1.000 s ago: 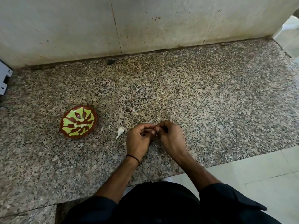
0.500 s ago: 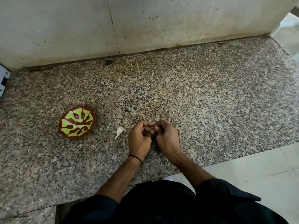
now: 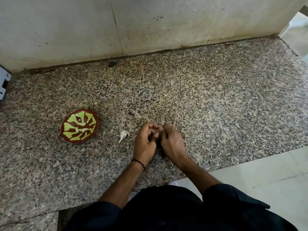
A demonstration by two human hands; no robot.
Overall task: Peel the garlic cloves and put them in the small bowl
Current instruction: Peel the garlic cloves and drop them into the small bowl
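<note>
A small red bowl [image 3: 80, 126] with a green pattern sits on the speckled granite counter [image 3: 200, 100], left of centre. One white garlic clove [image 3: 123, 135] with a papery tail lies between the bowl and my hands. My left hand [image 3: 145, 142] and my right hand [image 3: 171, 140] are pressed together over the counter, fingers curled and fingertips meeting. Whatever they pinch is hidden between the fingers; no clove shows there.
A stained light wall [image 3: 150, 25] backs the counter. A white plastic object [image 3: 4, 84] pokes in at the far left edge. The counter's front edge runs just below my wrists, with pale floor tiles [image 3: 266, 177] beyond it on the right.
Both hands have stayed together at the same spot, the fingers working slightly against each other. Bowl and loose clove have not moved.
</note>
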